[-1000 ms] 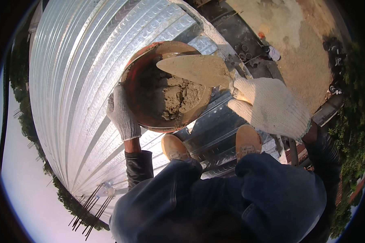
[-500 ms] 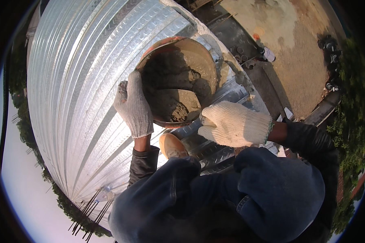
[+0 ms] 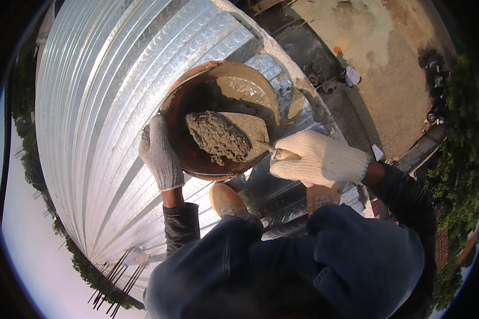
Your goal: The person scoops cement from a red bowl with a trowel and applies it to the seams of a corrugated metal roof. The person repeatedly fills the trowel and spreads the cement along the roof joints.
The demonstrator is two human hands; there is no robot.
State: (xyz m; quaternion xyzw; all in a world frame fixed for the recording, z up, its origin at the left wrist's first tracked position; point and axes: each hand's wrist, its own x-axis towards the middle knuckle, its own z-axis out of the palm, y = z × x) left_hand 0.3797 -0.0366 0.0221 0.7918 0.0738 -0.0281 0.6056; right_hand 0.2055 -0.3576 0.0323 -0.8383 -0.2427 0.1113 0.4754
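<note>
A reddish bucket (image 3: 180,102) sits tilted in front of me, its inside smeared with wet grey mortar. My left hand (image 3: 162,157), in a knitted work glove, is closed on the bucket's left rim; the fingers behind the wall are partly hidden. In my gloved right hand (image 3: 322,159) is the handle of a trowel (image 3: 254,128), mostly covered by the fingers. The trowel's blade lies over the bucket's opening and bears a thick heap of mortar (image 3: 218,137). More mortar clings to the far inner wall.
Ribbed metal decking (image 3: 106,106) lies under the bucket and my tan boots (image 3: 226,199). A rough concrete edge (image 3: 282,50) runs along its right side, with lower ground (image 3: 378,90) beyond. Several rebar rods (image 3: 114,284) stick out at the lower left.
The trowel has come up with a larger heap of mortar on its blade. My right hand has shifted slightly right. The bucket and my left hand have moved a little left and nearer.
</note>
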